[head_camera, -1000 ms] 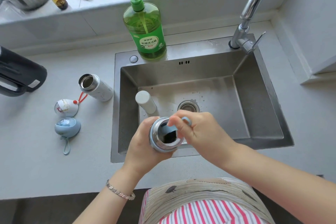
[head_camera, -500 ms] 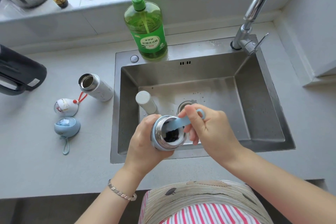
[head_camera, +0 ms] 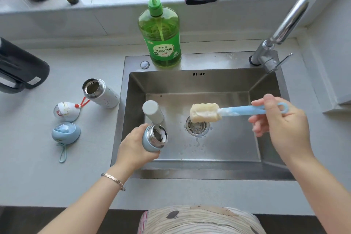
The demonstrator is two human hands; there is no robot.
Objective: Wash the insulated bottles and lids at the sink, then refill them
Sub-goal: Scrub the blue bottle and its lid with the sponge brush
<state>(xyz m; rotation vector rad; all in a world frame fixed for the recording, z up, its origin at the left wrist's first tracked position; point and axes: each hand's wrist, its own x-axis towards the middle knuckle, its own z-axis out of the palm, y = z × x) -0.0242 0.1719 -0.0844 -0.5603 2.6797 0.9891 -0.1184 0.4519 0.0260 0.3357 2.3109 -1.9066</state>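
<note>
Lids (head_camera: 66, 111) (head_camera: 65, 133) 2; L hand (head_camera: 133, 148): 1 blue bottle (head_camera: 147, 142), R hand (head_camera: 281, 125): 1 brush (head_camera: 204, 113).

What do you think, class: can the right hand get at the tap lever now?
Probably yes: nothing lies between the right hand and the tap lever just behind it, though its fingers grip the sponge brush.

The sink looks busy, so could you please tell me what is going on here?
A person is washing insulated bottles at the sink. Their left hand holds the open blue bottle, foam at its mouth; their right hand holds a sponge brush over the drain, apart from the bottle. A white bottle, a white lid and a blue lid sit on the counter.
</note>
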